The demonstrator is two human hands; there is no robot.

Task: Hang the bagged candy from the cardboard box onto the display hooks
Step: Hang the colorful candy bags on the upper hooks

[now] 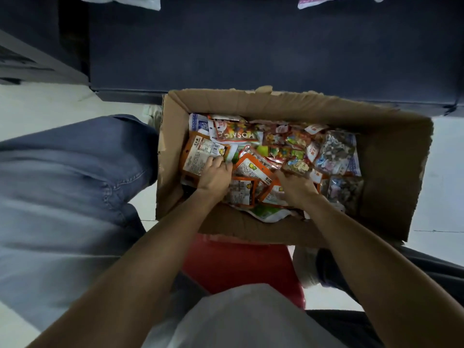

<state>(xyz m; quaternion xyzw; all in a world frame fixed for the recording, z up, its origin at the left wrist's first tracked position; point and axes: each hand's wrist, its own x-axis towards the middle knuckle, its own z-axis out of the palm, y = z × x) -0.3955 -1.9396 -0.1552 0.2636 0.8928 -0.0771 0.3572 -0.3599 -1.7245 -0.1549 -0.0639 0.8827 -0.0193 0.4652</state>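
An open cardboard box (pixel 391 177) sits on the floor below me, filled with several bagged candies. My left hand (pixel 214 175) reaches into the box's left side, and its curled fingers grip an orange bag with a white label (pixel 200 153). My right hand (pixel 297 185) is in the middle of the box, its fingers pinching a small clear bag of colourful candy (pixel 296 167). More orange bags (pixel 253 169) lie between my hands. A red bag marked MOSAIC (pixel 238 133) lies at the far side. No display hooks are in view.
A dark display base (pixel 251 46) stands right behind the box. White bags (pixel 125 0) hang at the top edge. My jeans-clad leg (pixel 62 184) fills the left. A red stool (pixel 241 264) is under me, and a shoe (pixel 305 267) shows at the right.
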